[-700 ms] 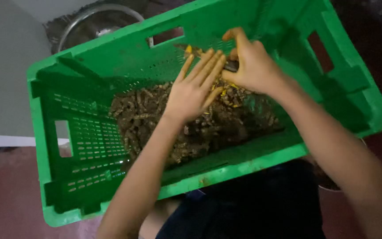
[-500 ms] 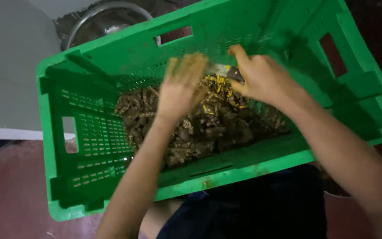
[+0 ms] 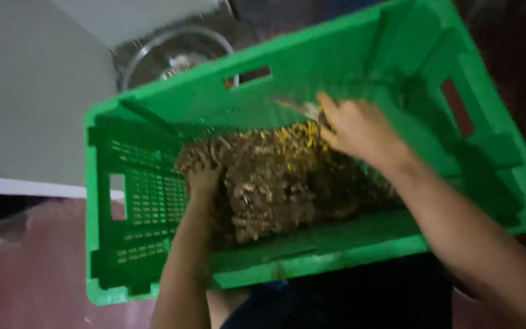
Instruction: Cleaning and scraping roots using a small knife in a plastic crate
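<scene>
Green plastic crate (image 3: 153, 201), tilted, holds a brown heap of scraps (image 3: 275, 183) flecked yellow. My left hand (image 3: 203, 173) is dug into the heap's left edge, fingers curled in the material. My right hand (image 3: 354, 131) presses the heap's far side; its grip is unclear. A metal bowl (image 3: 175, 55) sits behind the crate.

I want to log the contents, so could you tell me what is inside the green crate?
The green crate holds a heap of brownish scraps with yellow bits. The left hand digs into it, the right hand rests at its far edge. The crate floor beneath is covered.
</scene>
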